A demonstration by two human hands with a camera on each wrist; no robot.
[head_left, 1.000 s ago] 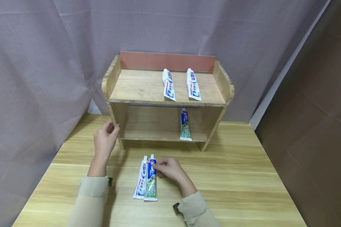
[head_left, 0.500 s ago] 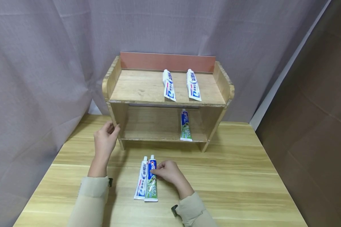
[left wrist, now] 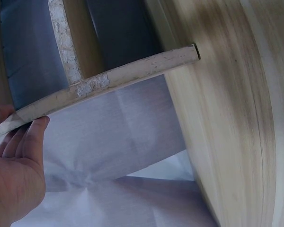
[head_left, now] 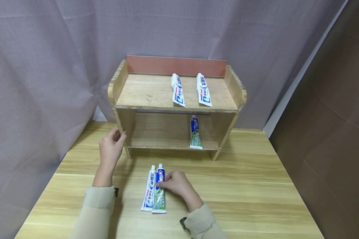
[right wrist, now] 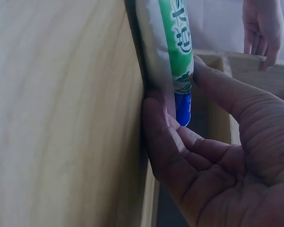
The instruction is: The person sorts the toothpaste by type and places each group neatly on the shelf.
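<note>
A green and blue toothpaste tube (head_left: 159, 196) lies on the wooden table (head_left: 242, 186), cap pointing toward the shelf, with a white tube (head_left: 149, 194) touching its left side. My right hand (head_left: 164, 183) pinches the green tube near its blue upper part. The right wrist view shows thumb and fingers curled round this tube (right wrist: 173, 42). My left hand (head_left: 112, 146) holds the lower left side panel of the two-level wooden shelf (head_left: 149, 91), thumb at the front edge. In the left wrist view the fingers (left wrist: 19, 151) lie against the panel's edge (left wrist: 109, 80).
Two white tubes (head_left: 178, 90) (head_left: 203, 90) lie on the shelf's top level. One green and blue tube (head_left: 195, 132) lies on the lower level at the right. A grey curtain (head_left: 48, 66) hangs behind and to the left.
My right hand has slid slightly nearer along the green tube and closed round it. The left hand and both tubes on the table have stayed in place.
</note>
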